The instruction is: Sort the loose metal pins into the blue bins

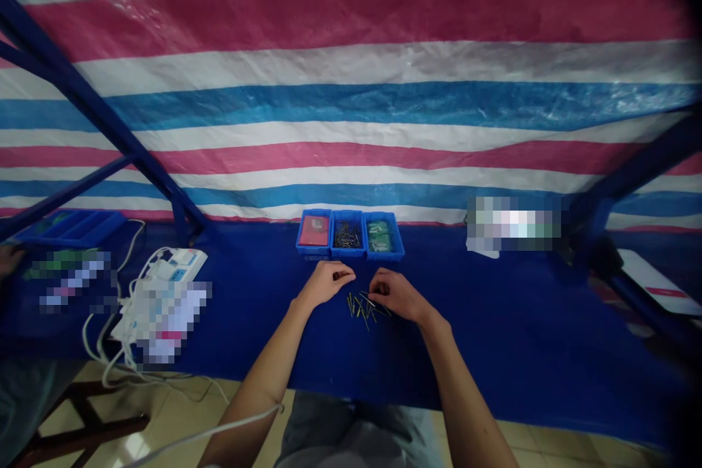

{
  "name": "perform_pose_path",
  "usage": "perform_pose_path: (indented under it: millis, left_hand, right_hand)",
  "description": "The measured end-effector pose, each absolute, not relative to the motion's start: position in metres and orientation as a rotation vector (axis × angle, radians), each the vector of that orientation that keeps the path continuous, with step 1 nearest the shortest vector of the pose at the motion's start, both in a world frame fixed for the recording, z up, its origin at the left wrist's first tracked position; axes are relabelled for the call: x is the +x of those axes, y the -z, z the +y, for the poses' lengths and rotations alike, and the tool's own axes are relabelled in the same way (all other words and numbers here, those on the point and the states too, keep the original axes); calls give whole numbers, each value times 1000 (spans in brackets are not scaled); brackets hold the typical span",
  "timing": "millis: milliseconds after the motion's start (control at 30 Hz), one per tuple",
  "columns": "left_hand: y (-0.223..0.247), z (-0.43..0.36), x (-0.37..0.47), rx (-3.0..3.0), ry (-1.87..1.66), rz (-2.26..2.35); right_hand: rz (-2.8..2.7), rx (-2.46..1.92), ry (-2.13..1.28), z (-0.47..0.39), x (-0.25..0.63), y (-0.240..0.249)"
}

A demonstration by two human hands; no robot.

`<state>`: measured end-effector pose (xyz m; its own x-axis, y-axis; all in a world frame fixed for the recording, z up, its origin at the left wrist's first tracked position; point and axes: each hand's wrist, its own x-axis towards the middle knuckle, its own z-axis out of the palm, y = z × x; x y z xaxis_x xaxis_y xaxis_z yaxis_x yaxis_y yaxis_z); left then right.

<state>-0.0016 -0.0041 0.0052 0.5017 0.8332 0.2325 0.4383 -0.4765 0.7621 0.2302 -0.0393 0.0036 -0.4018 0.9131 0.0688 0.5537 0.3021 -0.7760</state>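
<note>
Several thin, yellowish metal pins (359, 307) lie in a loose pile on the blue tabletop. At the right edge of the pile my right hand (395, 294) is closed in a pinch, with a thin silvery pin (367, 297) at its fingertips. My left hand (327, 281) hovers up and left of the pile, thumb and fingers pressed together; whatever they hold, if anything, is too small to see. Just beyond both hands stand three blue bins: one with a pink-red item (314, 231), one with dark metal pieces (347, 234), one with green-and-clear packets (379, 237).
A white power strip (183, 263) with tangled white cables lies on the left of the table (493, 351). Farther left are a divided blue tray (77, 228) and another person's hand (9, 259). Blue metal struts (99, 113) frame both sides before a striped sheet (351, 102).
</note>
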Motion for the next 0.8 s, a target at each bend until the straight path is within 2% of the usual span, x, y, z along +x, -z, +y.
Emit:
perform_pose_path:
  millis: [800]
  left_hand:
    - [-10,-4,-4,2006,-773,1060]
  right_hand:
    - [-1891,-1201,-820,-16,197,-7]
